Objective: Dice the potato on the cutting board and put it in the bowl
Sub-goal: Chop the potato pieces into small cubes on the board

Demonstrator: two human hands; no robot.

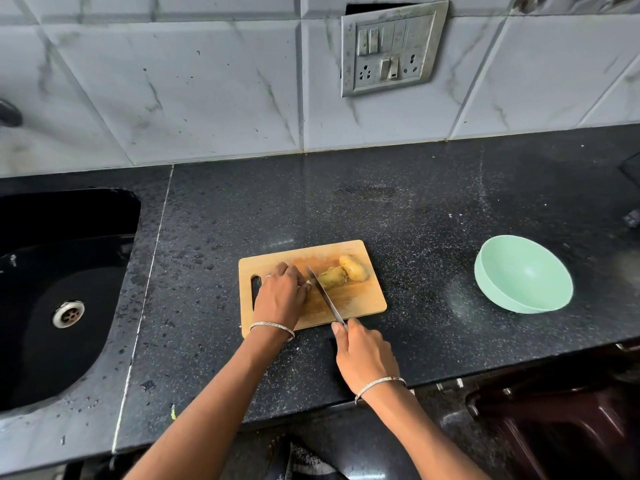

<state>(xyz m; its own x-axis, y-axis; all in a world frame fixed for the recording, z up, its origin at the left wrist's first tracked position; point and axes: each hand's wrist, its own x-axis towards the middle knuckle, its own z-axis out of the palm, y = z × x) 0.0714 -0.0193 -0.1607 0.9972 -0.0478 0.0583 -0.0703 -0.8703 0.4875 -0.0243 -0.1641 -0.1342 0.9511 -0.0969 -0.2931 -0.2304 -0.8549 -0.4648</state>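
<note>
Black speckled stone countertop, glossy, running back to a tiled wall. 1 wooden cutting board lies flat near the front edge, its handle slot on the left end. 1 pale green bowl sits well to the right of the board, apart from it, tipped toward the front. A black sink is sunk into the left end.

left hand hides its potato piece; knife handle hidden in right hand.
</note>
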